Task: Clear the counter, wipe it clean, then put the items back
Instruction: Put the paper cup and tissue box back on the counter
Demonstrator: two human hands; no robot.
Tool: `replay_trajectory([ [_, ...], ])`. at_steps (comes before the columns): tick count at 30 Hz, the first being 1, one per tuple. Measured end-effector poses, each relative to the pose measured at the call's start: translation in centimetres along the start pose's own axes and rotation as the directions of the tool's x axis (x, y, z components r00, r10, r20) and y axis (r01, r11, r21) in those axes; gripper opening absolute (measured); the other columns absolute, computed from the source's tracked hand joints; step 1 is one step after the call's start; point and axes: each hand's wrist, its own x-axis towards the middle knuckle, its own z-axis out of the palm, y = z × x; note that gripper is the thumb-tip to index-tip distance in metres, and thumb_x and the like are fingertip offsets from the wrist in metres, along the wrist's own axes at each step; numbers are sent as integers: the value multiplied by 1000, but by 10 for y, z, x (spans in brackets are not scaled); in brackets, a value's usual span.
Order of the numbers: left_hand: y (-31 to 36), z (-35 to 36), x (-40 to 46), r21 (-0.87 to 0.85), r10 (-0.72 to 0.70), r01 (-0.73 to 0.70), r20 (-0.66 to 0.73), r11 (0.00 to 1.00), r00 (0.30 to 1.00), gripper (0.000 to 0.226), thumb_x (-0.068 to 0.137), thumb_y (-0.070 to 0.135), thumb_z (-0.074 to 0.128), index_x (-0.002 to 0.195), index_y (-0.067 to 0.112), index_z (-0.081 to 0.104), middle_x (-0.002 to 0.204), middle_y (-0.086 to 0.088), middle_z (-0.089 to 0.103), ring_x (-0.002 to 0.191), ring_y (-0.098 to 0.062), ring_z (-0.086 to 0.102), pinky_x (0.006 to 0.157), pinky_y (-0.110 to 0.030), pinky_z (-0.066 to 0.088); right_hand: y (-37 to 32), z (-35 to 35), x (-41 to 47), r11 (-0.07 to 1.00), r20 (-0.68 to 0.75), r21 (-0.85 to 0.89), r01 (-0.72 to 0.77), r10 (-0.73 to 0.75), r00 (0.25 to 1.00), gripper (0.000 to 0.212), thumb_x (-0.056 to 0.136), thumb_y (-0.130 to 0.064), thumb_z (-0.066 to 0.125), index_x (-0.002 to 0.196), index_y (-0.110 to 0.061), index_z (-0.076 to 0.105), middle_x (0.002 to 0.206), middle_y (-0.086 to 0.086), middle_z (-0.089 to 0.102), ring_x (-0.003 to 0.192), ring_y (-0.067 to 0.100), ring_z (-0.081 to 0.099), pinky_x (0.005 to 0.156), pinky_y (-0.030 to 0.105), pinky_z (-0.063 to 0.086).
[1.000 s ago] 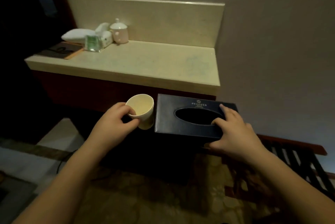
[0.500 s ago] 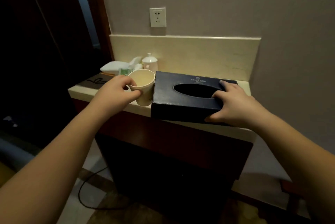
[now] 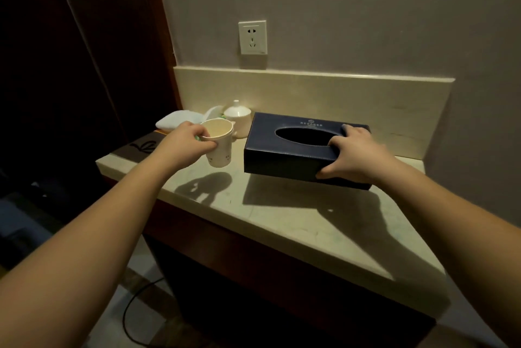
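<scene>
The paper cup (image 3: pixel 218 144) hides the bottom of the white pot (image 3: pixel 238 118). Behind the left hand (image 3: pixel 186 144), the small green thing is too hidden to tell. The gold words on the tissue box (image 3: pixel 293 150) are too tiny to read.

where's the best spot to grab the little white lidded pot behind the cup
Grip the white lidded pot around its round body, coming from above and the front right. The lid's small knob is too slight to lift by. The paper cup in the left hand blocks the front left; the tissue box sits close on its right.
</scene>
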Motion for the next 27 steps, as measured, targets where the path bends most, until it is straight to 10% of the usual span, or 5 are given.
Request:
replay_trajectory([
  [13,-32,36,74,-32,-76,80,118,996,990,13,83,29,63,87,17,64,85,-1,63,76,-16,55,60,-29,42,-9,28,97,992,137,-58,-110,117,984,68,67,-66,69,121,-28,52,137,8,37,129,31,30,98,52,40],
  [27,-54,50,127,38,14,-18,95,999,995,39,87,44,65,115,18,56,124,-5,47,99,-20,51,82,-35,51,-46,41,148,978,180,-81,-193,205,962,80,67,-68,68,133,-29,47,131,7,42,125,30,35,98,50,41],
])
